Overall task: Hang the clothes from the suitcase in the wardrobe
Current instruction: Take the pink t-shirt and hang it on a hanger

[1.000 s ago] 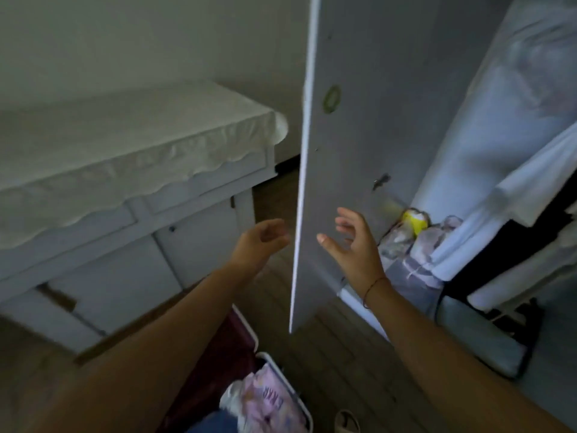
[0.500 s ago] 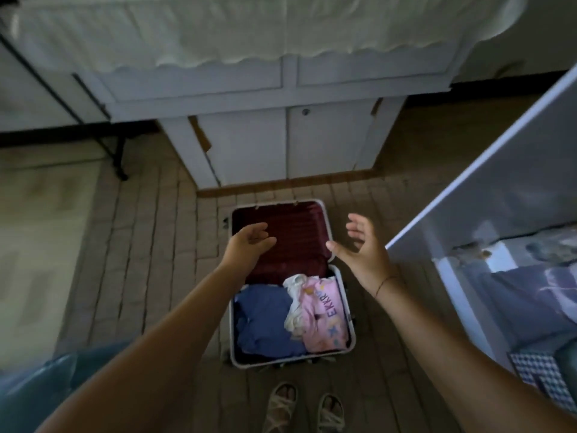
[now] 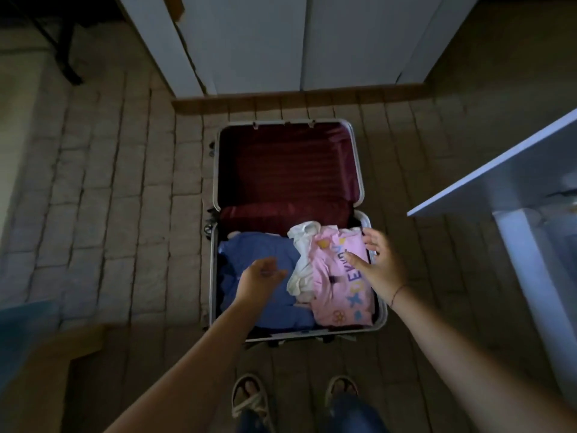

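Note:
An open suitcase with a dark red lining lies on the floor in front of me. Its near half holds a folded blue garment, a crumpled white garment and a pink garment with coloured letters. My left hand hovers over the blue garment, fingers relaxed and holding nothing. My right hand is spread over the pink garment's right edge; I cannot tell whether it touches it. The white wardrobe door juts in at the right.
A white cabinet stands on the floor just beyond the suitcase. A dark stand leg is at the far left. A blue object shows at the lower left edge. My sandalled feet stand just before the suitcase.
My view swung from the wardrobe door down to the suitcase. Both hands dropped from above the lid to just over the clothes in the near half.

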Available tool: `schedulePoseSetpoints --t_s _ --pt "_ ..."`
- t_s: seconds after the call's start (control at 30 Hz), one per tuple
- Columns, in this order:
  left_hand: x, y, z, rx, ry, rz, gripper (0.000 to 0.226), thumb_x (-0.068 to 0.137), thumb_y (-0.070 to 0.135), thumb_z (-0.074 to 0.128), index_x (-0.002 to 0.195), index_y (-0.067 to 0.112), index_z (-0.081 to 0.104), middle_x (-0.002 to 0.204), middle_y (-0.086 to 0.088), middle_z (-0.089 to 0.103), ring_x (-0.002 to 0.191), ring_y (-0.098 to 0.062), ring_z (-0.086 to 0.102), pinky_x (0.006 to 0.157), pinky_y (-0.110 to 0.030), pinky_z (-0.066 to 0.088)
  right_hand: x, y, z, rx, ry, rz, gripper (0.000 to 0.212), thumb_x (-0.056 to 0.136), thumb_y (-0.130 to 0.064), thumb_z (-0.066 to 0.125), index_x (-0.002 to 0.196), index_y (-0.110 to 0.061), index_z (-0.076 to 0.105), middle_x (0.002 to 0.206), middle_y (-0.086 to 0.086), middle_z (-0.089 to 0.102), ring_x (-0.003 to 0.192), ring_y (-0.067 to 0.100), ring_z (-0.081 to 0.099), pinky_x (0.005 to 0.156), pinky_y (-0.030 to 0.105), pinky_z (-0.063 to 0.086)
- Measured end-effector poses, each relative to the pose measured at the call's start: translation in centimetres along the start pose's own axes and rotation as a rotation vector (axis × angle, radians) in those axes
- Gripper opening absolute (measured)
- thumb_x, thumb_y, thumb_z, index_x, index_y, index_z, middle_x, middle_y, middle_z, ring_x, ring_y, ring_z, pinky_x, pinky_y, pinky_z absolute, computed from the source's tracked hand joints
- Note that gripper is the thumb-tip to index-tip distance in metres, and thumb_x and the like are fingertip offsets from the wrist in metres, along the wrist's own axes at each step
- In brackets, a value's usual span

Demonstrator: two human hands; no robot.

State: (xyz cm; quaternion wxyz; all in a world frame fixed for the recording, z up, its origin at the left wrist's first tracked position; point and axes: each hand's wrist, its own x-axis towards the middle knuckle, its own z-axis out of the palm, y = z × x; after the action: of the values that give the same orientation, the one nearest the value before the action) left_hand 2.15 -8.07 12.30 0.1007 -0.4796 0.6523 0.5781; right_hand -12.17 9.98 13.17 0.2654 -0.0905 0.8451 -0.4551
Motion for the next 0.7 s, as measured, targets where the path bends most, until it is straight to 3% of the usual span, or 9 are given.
schedulePoseSetpoints --t_s 0.13,0.2,0.3,0.37,0.43,0.53,0.63,0.7 --pt "6.1 -4.5 4.7 -0.037 -0.055 0.013 0.030 0.087 0.016 0.067 0.115 0.014 0.058 0.103 0.000 0.055 0.094 -0.011 0.052 0.068 -0.020 0.042 4.3 9.7 4.1 -0.070 -0.035 0.069 0.067 0.076 -0.017 0.076 0.133 -0.005 0.044 0.137 0.010 0.048 0.126 0.022 0.046 0.103 0.029 0.036" --pt "9.3 -6.4 6.7 -0.046 -0.085 0.045 0.036 0.086 0.018 0.069 0.119 0.011 0.059 0.104 0.001 0.057 0.097 -0.012 0.055 0.077 -0.021 0.041 6.5 13.2 5.6 -0.121 -0.023 0.066 0.067 0.076 -0.018 0.076 0.134 -0.003 0.044 0.137 0.010 0.048 0.126 0.021 0.045 0.101 0.027 0.035" --pt "14.1 -8.6 9.4 -0.031 -0.140 0.090 0.043 0.085 0.020 0.069 0.125 0.009 0.057 0.108 0.000 0.059 0.099 -0.012 0.058 0.084 -0.021 0.042 10.4 16.9 6.9 -0.189 0.011 0.031 0.061 0.073 -0.026 0.079 0.123 -0.003 0.053 0.121 0.005 0.052 0.113 0.015 0.047 0.096 0.022 0.034" --pt "17.5 -9.6 11.2 0.010 -0.154 0.122 0.045 0.085 0.020 0.069 0.127 0.009 0.056 0.107 0.000 0.059 0.096 -0.012 0.057 0.082 -0.021 0.042 13.4 19.7 7.5 -0.245 0.049 -0.007 0.058 0.066 -0.052 0.076 0.108 -0.014 0.062 0.114 0.001 0.060 0.107 0.016 0.054 0.097 0.031 0.042" --pt "20.9 -9.8 12.7 0.086 -0.144 0.163 0.049 0.085 0.022 0.069 0.130 0.008 0.054 0.111 -0.004 0.060 0.098 -0.014 0.057 0.082 -0.022 0.042 16.1 22.5 8.0 -0.285 0.089 -0.014 0.054 0.059 -0.065 0.065 0.091 -0.021 0.066 0.100 0.002 0.066 0.097 0.018 0.061 0.088 0.037 0.049" --pt "24.7 -9.0 14.0 0.094 -0.130 0.162 0.057 0.087 0.024 0.067 0.136 0.005 0.046 0.127 -0.013 0.057 0.116 -0.026 0.056 0.093 -0.030 0.043 18.2 23.9 8.8 -0.330 0.158 -0.026 0.073 0.055 -0.075 0.057 0.091 -0.012 0.062 0.092 0.009 0.062 0.086 0.024 0.060 0.073 0.037 0.050" --pt "26.2 -8.9 15.5 0.015 -0.137 0.070 0.061 0.083 0.027 0.071 0.134 0.002 0.047 0.129 -0.019 0.057 0.118 -0.032 0.056 0.093 -0.037 0.047 18.9 25.1 9.3 -0.355 0.190 0.003 0.078 0.051 -0.071 0.059 0.099 -0.009 0.061 0.097 0.011 0.062 0.089 0.026 0.061 0.072 0.038 0.052" --pt "26.3 -9.4 16.3 0.015 -0.134 0.043 0.056 0.081 0.030 0.073 0.124 0.000 0.054 0.114 -0.019 0.065 0.098 -0.029 0.065 0.078 -0.031 0.053 18.7 24.3 9.3 -0.367 0.214 0.032 0.060 0.052 -0.060 0.060 0.091 -0.014 0.064 0.087 0.008 0.065 0.084 0.026 0.065 0.065 0.031 0.050"
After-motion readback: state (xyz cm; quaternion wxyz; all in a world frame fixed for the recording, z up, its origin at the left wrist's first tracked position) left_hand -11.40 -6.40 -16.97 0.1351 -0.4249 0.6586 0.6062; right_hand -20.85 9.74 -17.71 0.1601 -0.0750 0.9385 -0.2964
